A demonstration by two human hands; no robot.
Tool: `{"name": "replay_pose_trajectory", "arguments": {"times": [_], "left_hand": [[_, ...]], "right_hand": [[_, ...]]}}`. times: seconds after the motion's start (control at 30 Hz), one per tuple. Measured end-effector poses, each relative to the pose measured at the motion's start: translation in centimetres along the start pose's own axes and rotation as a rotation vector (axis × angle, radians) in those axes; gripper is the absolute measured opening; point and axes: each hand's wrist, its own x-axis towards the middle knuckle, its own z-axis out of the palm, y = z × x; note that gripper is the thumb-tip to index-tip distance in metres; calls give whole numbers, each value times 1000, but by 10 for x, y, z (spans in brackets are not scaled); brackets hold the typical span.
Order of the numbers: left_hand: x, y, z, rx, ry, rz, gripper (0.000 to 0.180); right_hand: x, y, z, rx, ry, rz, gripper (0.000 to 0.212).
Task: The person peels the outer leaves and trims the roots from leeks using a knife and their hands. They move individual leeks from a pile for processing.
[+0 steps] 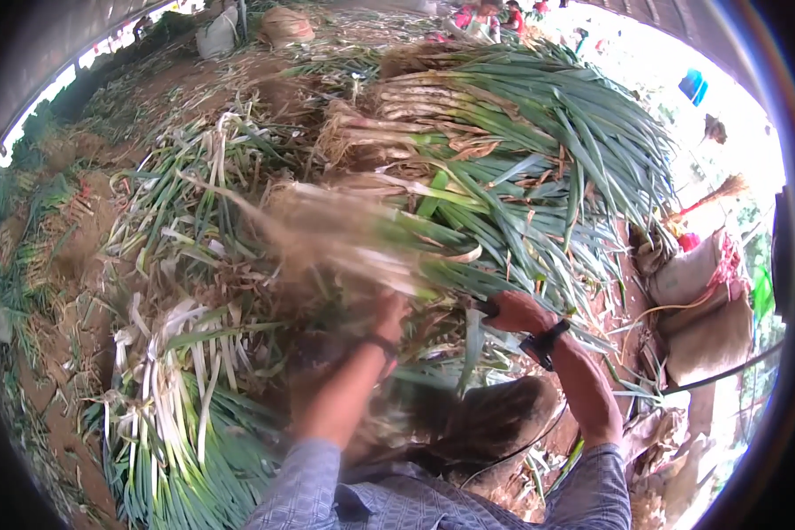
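Observation:
Motion smears my left hand (390, 311), which is closed around a few leeks (349, 237) with brown, ragged root ends; they stretch up and to the left from it. My right hand (519, 313) is to the right, its fingers curled around a dark handle (488, 307); whatever the handle belongs to is hard to make out. Just beyond both hands lies a big heap of untrimmed leeks (521, 141), roots to the left and green leaves to the right. Whiter, cleaner leeks (181, 397) are piled at my near left, leaves toward me.
Loose leaves and peelings (212, 194) cover the brown ground to the left. Sacks (702, 296) stand at the right edge, with others (287, 26) far back. People (486, 18) are in the distance. My dark-clothed leg (495, 420) is bent below my hands.

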Motion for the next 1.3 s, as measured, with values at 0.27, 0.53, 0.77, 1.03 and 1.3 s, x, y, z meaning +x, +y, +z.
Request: {"name": "replay_pose_trajectory", "arguments": {"times": [0.27, 0.53, 0.77, 1.03, 1.3], "left_hand": [[-1, 0, 12, -244, 98, 66, 19], [-4, 14, 9, -380, -46, 5, 27], [-13, 43, 23, -160, -62, 84, 34], [0, 13, 6, -314, 90, 115, 21], [4, -2, -5, -187, -139, -37, 32]], "right_hand": [[26, 3, -1, -7, -72, -52, 42], [2, 15, -7, 27, -112, -18, 42], [-19, 18, -12, 103, -57, -13, 36], [-35, 21, 0, 116, -89, 79, 35], [-15, 10, 10, -14, -21, -93, 33]]}}
